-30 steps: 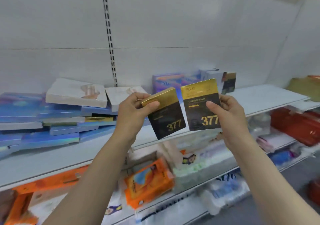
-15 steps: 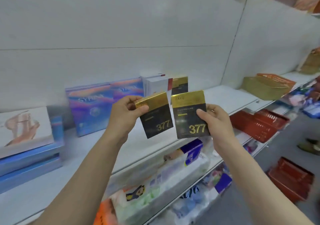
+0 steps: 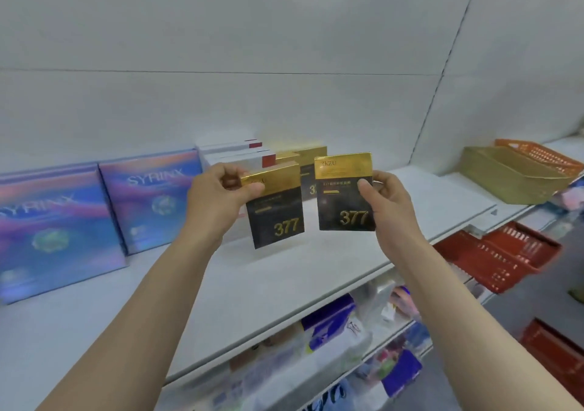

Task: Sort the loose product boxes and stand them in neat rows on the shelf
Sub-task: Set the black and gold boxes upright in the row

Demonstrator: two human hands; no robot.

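Hands above the shelf [image 3: 284, 271] — left hand [image 3: 218, 199] pinches one black-gold box [image 3: 276, 211], right hand [image 3: 387, 202] another [image 3: 343, 195].

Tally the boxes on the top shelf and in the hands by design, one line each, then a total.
Black-and-gold 377 boxes: 4, one in the left hand, one in the right hand, two standing behind
Purple SYRINX boxes: 2 fronts showing
White boxes with red corners: 2
Total: 8
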